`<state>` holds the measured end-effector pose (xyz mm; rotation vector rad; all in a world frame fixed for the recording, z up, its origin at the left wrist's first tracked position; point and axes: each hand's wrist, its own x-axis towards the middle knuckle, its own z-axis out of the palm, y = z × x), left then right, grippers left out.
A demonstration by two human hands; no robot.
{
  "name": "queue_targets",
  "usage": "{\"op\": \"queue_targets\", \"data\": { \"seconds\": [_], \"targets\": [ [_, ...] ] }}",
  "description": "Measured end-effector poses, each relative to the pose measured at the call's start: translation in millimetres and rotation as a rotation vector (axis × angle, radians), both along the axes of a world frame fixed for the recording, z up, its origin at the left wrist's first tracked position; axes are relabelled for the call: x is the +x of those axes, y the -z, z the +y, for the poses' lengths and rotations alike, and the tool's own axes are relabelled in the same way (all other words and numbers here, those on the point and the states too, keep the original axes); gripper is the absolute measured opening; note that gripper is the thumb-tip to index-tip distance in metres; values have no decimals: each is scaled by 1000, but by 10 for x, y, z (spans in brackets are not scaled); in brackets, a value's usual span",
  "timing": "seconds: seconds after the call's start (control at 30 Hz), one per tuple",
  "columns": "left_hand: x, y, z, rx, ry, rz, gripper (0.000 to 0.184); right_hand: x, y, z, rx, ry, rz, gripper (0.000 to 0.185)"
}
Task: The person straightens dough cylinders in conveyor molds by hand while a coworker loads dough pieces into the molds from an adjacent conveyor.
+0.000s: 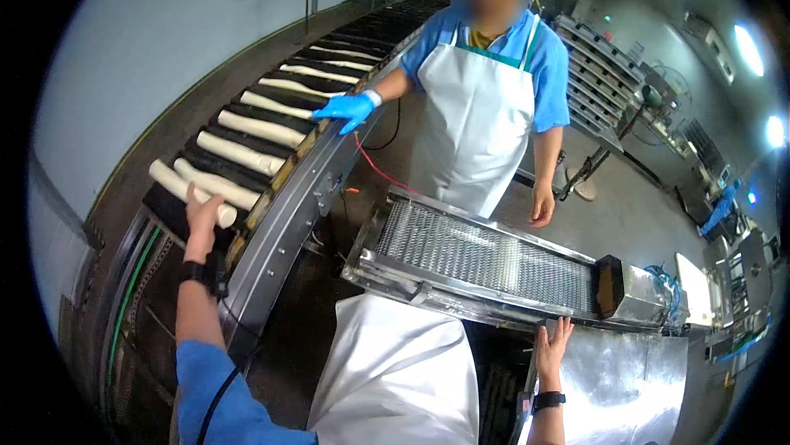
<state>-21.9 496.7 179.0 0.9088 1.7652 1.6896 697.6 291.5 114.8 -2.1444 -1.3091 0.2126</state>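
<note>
Beside the pale wall [164, 58], the conveyor [284, 235] carries the nearest white roll [169, 179], lying crosswise beneath my nearer left hand [202, 209], which clasps it, while my right hand [550, 353], holding nothing, rests outstretched, well apart, by the mesh belt [485, 256].

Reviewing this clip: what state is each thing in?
Left hand: fingers around nearest white roll.
Nearest white roll: aslant, whole where visible.
Other white rolls: crosswise on dark conveyor.
Right hand: open, at mesh belt's near edge.
Mesh belt: running or stopped, cannot tell.
Co-worker's gloved hand: on conveyor's side rail.
Co-worker's bare hand: hanging down.
Ceiling light: lit.
</note>
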Motion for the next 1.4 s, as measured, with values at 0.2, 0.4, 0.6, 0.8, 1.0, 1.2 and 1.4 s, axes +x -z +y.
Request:
{"op": "queue_targets", "data": {
  "seconds": [0.2, 0.4, 0.6, 0.8, 1.0, 1.2, 1.4],
  "targets": [
    [-289, -66, -372, -60, -261, 104, 63, -61, -129, -53, 11, 18, 11, 62],
    [-1481, 919, -834, -39, -397, -168, 13, -128, -149, -37, 33, 5, 33, 61],
    [-1251, 529, -720, -307, -848, -257, 16, -210, -141, 72, 27, -58, 65, 56],
    [-1309, 488, -1889, -164, -192, -238, 31, -77, -42, 192, 36, -59, 65, 54],
    [-1930, 1243, -2325, -385, -279, -103, 68, 345, 32, 670, 78, -73, -204, 58],
    [-969, 484, -2256, -465, -502, 378, 67, 736, 192, 1075, -94, -71, -441, 56],
    [264, -161, -1359, -75, -30, 1167, 61, 633, -183, 1154, -298, -52, -572, 35]
  ]
}}
